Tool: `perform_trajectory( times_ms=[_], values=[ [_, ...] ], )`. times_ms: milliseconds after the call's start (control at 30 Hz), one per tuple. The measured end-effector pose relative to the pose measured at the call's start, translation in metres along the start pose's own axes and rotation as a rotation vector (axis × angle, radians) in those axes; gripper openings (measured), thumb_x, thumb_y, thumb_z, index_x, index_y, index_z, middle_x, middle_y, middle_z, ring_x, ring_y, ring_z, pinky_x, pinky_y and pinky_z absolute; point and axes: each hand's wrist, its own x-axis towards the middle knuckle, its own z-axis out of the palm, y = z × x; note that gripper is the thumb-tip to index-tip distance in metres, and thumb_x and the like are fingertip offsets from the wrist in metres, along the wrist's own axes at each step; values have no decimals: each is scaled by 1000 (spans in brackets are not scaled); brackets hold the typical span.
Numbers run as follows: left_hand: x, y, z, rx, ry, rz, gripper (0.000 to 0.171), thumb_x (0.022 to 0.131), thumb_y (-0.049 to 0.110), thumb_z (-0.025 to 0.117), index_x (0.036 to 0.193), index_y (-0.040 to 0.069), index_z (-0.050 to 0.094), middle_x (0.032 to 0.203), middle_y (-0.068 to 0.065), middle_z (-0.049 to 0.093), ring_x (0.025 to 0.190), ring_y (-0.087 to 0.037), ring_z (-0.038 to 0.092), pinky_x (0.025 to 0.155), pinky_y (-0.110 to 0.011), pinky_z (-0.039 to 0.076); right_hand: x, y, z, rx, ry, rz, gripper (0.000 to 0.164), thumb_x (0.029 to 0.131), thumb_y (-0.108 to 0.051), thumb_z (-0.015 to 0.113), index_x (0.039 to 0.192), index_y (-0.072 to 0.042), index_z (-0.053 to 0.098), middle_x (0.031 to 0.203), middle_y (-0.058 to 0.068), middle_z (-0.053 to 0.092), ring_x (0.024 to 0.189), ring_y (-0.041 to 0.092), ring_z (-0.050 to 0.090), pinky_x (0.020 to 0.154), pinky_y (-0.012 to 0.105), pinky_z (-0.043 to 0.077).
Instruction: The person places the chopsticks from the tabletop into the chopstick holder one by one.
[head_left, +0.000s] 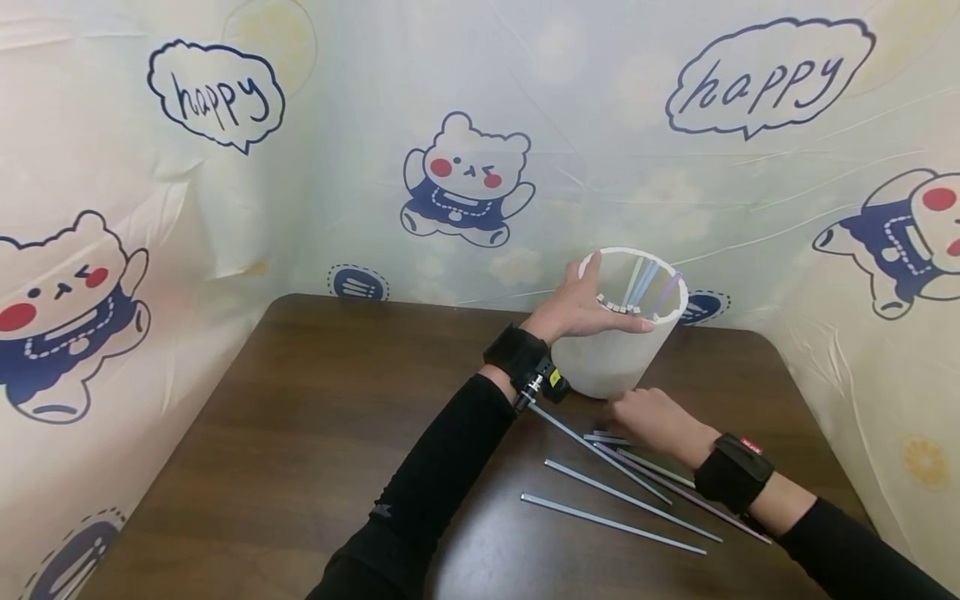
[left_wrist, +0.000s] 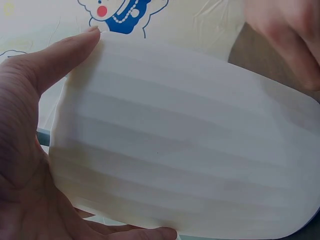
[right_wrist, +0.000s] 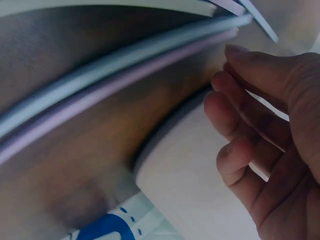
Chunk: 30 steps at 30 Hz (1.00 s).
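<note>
The head view looks forward and down at a brown wooden table (head_left: 337, 417); both close wrist views share a white cylindrical container (left_wrist: 175, 140).

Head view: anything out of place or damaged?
Loose sticks lie at uneven angles on the table near the white bin, while others stand inside it, so they look untidy. No visible damage.

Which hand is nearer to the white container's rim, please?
The left: the left hand grips the white container at its rim; the right hand is lower, near its base.
</note>
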Motion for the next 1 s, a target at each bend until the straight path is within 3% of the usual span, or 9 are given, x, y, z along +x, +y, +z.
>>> perform_trajectory(
  times_ms=[167,367,533,667,833,1000],
  values=[
    [0,0,0,-6,0,2,129,72,65,82,165,29,0,173,-4,2,152,-27,32,118,-54,38,-1,0,9,-30,-22,28,5,86,-16,81,86,-17,76,73,-6,65,62,5,56,56,22,45],
    [0,1,0,0,10,7,128,72,64,82,165,29,0,173,-5,2,151,-27,33,118,-53,39,1,-4,16,-114,36,-13,8,86,-16,81,91,-16,74,77,-3,67,65,9,59,57,24,51],
    [0,0,0,5,7,2,128,73,65,82,165,28,0,173,-5,2,151,-27,33,117,-53,40,1,-8,23,-206,51,-41,20,83,-9,82,97,-11,68,83,2,65,66,11,56,55,24,53],
    [-1,0,0,6,7,-5,128,72,65,82,165,28,0,173,-5,3,151,-27,34,117,-53,40,0,-8,27,-268,52,-42,27,83,-6,82,102,-9,62,84,3,60,65,11,49,52,20,46],
    [-1,1,0,6,15,-1,128,72,64,82,165,28,1,173,-4,5,151,-26,34,117,-52,40,1,-7,27,-377,131,-82,37,81,-4,83,107,-11,58,84,1,54,66,12,44,51,20,37],
    [-1,1,1,0,16,0,128,72,63,83,165,29,1,173,-3,5,150,-26,34,117,-53,40,1,-4,27,-480,200,-149,46,78,-7,87,112,-12,56,94,5,57,76,16,51,54,23,44]
  ],
)
